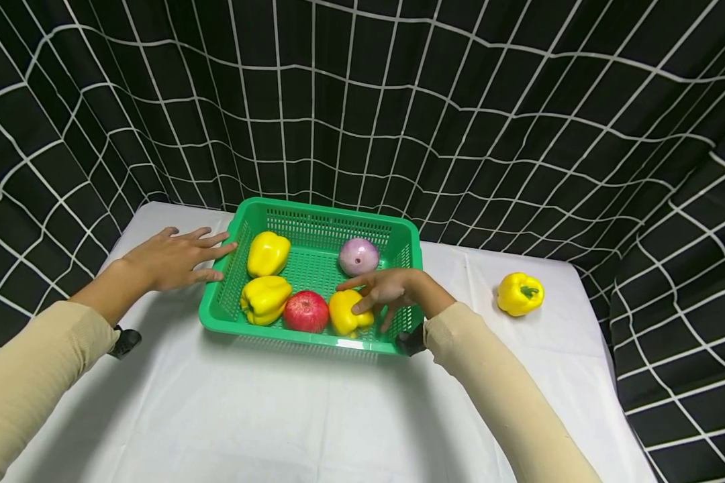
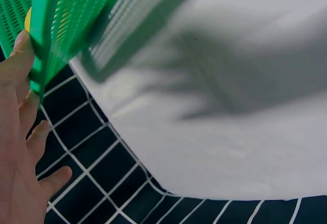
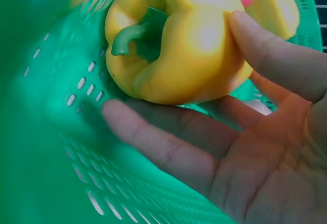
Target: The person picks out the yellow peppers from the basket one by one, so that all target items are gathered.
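Head view: the right hand [image 1: 393, 288] grasps a yellow bell pepper [image 1: 343, 314] between thumb and fingers inside the green slotted basket [image 1: 329, 210]; a pomegranate [image 1: 306, 311] lies left of those fingers, a purple onion [image 1: 359, 256] just beyond them. The left hand [image 1: 172, 260], fingers straight and spread, touches the basket's rim.

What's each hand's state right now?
Left hand: open, touching the green basket's rim.
Right hand: open, thumb touching a yellow pepper.

No readable txt here afaict: no labels, brands, nums or signs I can make out, left or right, near or far, in the head cam view or either wrist cam view, tbh.
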`<act>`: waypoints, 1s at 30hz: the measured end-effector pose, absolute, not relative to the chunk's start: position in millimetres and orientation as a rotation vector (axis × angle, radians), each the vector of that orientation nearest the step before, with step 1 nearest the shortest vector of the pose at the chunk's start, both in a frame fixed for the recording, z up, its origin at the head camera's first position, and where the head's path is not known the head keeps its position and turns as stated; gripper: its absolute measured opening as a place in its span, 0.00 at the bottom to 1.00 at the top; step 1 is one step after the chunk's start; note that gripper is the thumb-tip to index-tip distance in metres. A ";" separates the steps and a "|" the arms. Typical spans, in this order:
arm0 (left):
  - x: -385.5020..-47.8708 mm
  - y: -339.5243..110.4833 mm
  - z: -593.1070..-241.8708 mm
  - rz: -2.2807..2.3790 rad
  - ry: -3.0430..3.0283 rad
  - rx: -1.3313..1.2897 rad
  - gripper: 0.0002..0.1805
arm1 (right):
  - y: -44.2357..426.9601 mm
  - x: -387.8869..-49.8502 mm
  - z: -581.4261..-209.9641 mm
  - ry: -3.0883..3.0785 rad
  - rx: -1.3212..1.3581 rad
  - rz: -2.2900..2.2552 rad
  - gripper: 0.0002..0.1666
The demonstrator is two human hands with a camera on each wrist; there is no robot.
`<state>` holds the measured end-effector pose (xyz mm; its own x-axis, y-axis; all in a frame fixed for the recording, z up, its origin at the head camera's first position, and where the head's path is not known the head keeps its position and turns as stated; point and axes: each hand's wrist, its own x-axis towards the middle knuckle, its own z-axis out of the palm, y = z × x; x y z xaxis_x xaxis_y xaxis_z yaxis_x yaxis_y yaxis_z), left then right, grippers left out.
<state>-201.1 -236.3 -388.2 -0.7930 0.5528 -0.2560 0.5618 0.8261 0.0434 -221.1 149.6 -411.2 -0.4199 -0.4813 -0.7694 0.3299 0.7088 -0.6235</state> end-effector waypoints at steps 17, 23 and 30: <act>-202.0 -237.3 -390.6 -0.040 2.759 0.848 0.36 | 149.7 -218.7 -399.1 1.805 -0.257 -0.846 0.35; -201.9 -236.6 -389.7 -0.043 2.754 0.851 0.36 | 151.8 -215.7 -384.6 1.806 -0.291 -0.846 0.35; -200.6 -236.1 -388.6 -0.041 2.751 0.856 0.36 | 156.5 -213.5 -371.2 1.793 -0.372 -0.831 0.35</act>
<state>-200.6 -236.1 -388.6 -0.7929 0.5539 -0.2540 0.5612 0.8262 0.0496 -213.5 156.5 -371.2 -0.3774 -0.6092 -0.6974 0.1384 0.7076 -0.6930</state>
